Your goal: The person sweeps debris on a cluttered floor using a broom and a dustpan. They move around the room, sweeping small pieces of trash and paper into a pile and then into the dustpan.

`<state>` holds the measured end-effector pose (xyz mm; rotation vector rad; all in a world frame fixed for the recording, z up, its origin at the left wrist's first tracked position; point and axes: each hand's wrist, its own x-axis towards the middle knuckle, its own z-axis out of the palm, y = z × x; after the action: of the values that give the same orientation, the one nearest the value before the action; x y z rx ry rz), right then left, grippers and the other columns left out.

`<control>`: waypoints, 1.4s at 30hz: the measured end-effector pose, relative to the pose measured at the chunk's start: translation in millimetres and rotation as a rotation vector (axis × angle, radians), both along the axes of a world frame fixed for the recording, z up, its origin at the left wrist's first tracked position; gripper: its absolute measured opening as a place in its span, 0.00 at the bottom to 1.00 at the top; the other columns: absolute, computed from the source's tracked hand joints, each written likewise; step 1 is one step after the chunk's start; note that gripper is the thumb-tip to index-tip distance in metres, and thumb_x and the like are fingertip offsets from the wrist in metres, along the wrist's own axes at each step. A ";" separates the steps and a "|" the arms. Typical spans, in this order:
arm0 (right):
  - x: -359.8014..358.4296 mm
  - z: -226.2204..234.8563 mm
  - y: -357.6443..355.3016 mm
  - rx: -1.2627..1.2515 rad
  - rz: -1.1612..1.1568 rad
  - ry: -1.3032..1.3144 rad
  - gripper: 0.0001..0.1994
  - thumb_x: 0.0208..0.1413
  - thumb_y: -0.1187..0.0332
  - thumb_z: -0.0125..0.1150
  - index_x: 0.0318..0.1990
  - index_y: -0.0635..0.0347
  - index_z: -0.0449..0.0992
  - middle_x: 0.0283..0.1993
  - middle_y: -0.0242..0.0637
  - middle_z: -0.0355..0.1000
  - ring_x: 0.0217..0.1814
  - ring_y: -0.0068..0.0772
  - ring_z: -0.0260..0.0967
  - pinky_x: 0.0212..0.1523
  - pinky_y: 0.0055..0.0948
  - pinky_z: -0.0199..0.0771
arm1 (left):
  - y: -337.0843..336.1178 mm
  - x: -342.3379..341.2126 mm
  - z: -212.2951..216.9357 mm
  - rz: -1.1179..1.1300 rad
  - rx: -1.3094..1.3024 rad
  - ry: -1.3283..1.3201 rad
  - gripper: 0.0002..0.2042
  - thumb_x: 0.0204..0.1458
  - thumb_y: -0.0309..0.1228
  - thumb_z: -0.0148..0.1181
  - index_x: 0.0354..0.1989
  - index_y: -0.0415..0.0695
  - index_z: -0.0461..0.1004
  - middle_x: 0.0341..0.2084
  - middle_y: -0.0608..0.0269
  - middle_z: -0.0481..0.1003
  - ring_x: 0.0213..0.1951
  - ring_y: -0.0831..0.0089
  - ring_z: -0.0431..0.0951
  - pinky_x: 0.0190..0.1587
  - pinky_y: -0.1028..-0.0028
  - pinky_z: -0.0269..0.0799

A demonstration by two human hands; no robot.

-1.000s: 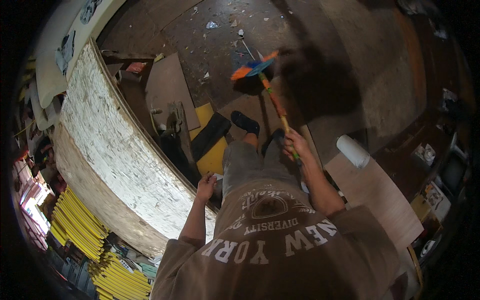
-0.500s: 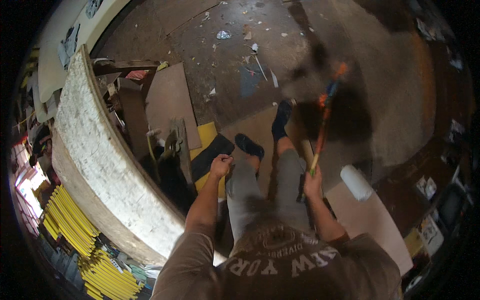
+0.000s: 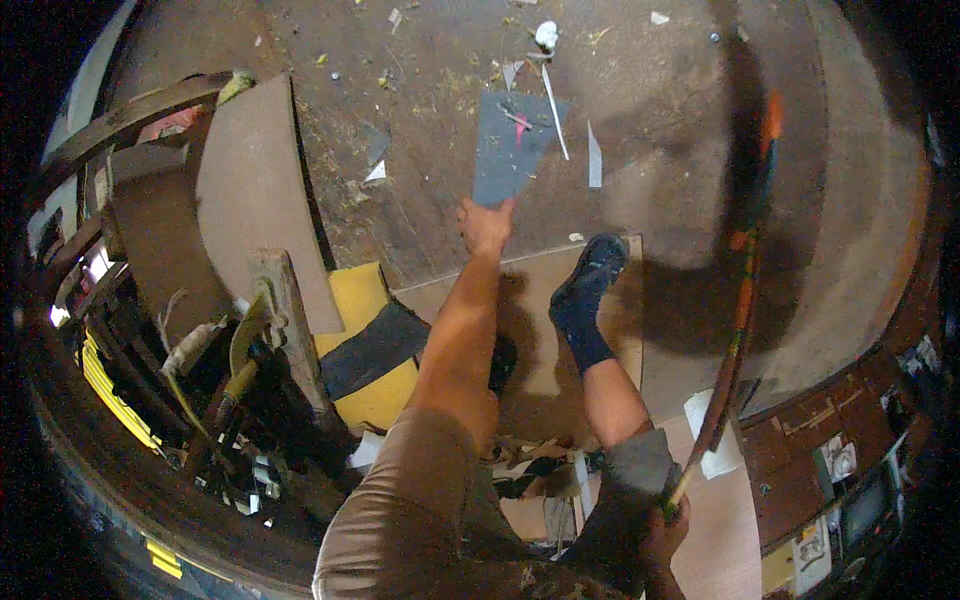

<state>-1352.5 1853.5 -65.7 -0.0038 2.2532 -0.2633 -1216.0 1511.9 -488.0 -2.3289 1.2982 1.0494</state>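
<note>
My left hand point(image 3: 487, 228) is stretched forward over the floor, its fingers closed at the near edge of a flat blue-grey sheet piece point(image 3: 500, 165). Small scraps and a red bit lie on that piece. Low at the right, my right hand point(image 3: 668, 532) is wrapped round the near end of a long, thin stick point(image 3: 738, 340) with orange and blue bands. The stick slants up and away past my right foot; blur leaves its exact kind unclear. A thin white strip point(image 3: 555, 112) lies beside the sheet piece.
Litter is scattered over the brown floor point(image 3: 400, 210). At left are a brown board point(image 3: 250, 190), a yellow and black piece point(image 3: 350, 390) and an upright wooden post point(image 3: 290, 330). A white piece point(image 3: 712, 432) lies at right, near a pale board point(image 3: 715, 510).
My left hand has gone from beside my knee forward to the blue-grey piece. I am bent lower, so the floor looks closer. The stick remains in my right hand.
</note>
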 end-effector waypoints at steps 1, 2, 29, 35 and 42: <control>1.5 1.5 4.8 0.056 0.004 -0.003 0.27 0.47 0.56 0.53 0.48 0.69 0.60 0.40 0.41 0.63 0.43 0.32 0.60 0.45 0.29 0.61 | -2.6 -8.1 -12.1 0.016 0.000 -0.030 0.38 0.35 0.46 0.62 0.52 0.38 0.54 0.52 0.47 0.55 0.51 0.53 0.61 0.51 0.61 0.59; -0.6 0.1 0.0 0.105 0.010 -0.004 0.28 0.46 0.54 0.53 0.47 0.69 0.60 0.40 0.41 0.63 0.43 0.32 0.60 0.45 0.29 0.60 | -4.1 -13.6 -21.5 0.034 -0.007 -0.058 0.38 0.35 0.46 0.63 0.52 0.38 0.54 0.53 0.47 0.55 0.51 0.53 0.61 0.51 0.60 0.59; -26.7 30.3 8.8 -0.322 -0.123 0.056 0.12 0.46 0.76 0.48 0.40 0.65 0.62 0.16 0.27 0.58 0.13 0.18 0.54 0.12 0.21 0.55 | -85.6 59.2 431.0 -0.710 -0.314 0.113 0.12 0.41 0.31 0.52 0.37 0.48 0.66 0.35 0.56 0.70 0.41 0.59 0.70 0.42 0.62 0.63; -83.3 95.9 -29.3 -0.287 -0.082 -0.054 0.10 0.48 0.71 0.44 0.39 0.62 0.63 0.15 0.28 0.56 0.12 0.22 0.54 0.12 0.23 0.56 | -47.5 117.7 547.5 -0.655 -0.118 -0.019 0.18 0.44 0.32 0.49 0.47 0.53 0.64 0.34 0.53 0.72 0.38 0.58 0.72 0.40 0.62 0.66; -42.7 80.0 -194.7 -0.278 0.030 -0.642 0.09 0.48 0.73 0.48 0.38 0.61 0.65 0.15 0.30 0.59 0.12 0.21 0.54 0.14 0.23 0.58 | -43.9 121.4 646.7 -0.604 -0.457 0.228 0.17 0.41 0.24 0.48 0.43 0.51 0.68 0.31 0.52 0.72 0.36 0.55 0.71 0.38 0.63 0.67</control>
<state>-1395.2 1658.8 14.3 -0.0879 1.5667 -0.4836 -1094.5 1468.0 158.7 -1.8830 2.3397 0.8882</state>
